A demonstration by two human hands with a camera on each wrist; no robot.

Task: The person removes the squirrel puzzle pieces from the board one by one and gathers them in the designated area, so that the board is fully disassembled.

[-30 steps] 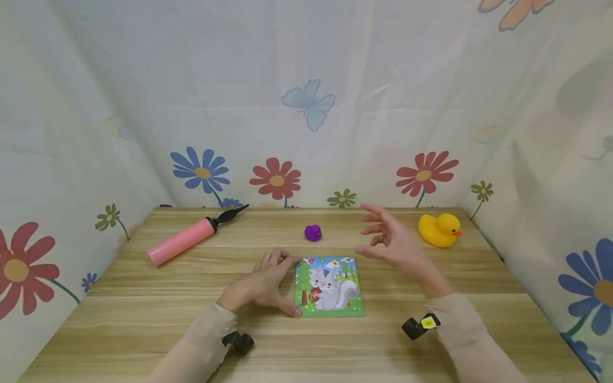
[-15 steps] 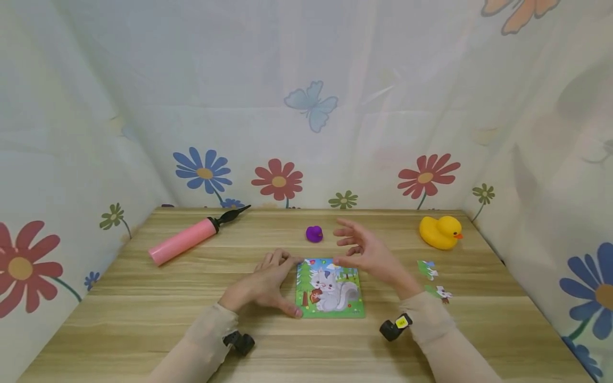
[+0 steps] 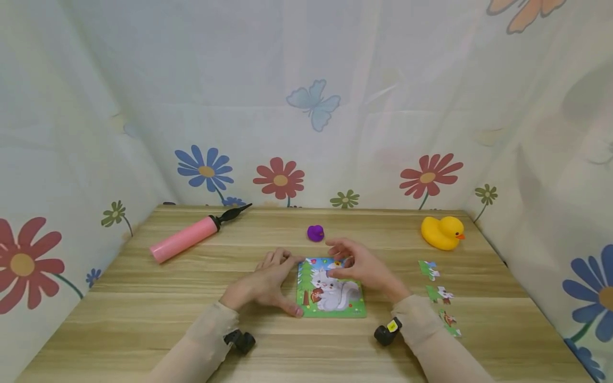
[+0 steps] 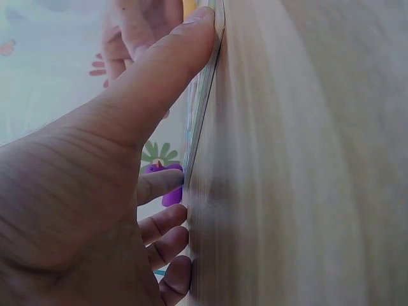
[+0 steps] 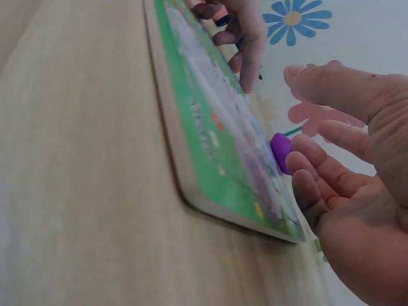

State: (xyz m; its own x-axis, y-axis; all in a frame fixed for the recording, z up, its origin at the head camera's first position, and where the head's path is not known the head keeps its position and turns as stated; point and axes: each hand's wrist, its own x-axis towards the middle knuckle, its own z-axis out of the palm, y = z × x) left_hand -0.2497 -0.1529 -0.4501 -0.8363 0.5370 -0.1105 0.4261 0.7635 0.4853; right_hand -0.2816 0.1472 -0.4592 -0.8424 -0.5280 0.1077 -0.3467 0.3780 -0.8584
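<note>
At centre frame, a squirrel jigsaw board [image 3: 330, 290] lies flat on the desk [image 3: 143, 298]. The left hand [image 3: 268, 279] braces its left edge with straight fingers; the right hand [image 3: 356, 266] hovers, loosely curled, over its top-right corner. Loose puzzle pieces [image 3: 433, 279] wait right. Keep the board braced while lifting pieces.

A: How do the two hands lie?

B: The left hand [image 3: 266, 283] lies low, palm down, thumb stretched forward, fingers loosely bent. The right hand [image 3: 356, 266] hovers, fingers gently curved, thumb apart.

A: And the arms?

B: Both sleeved forearms converge inward from below; the right fingertips [image 5: 299, 182] appear free of any grasp, though blurred.
</note>
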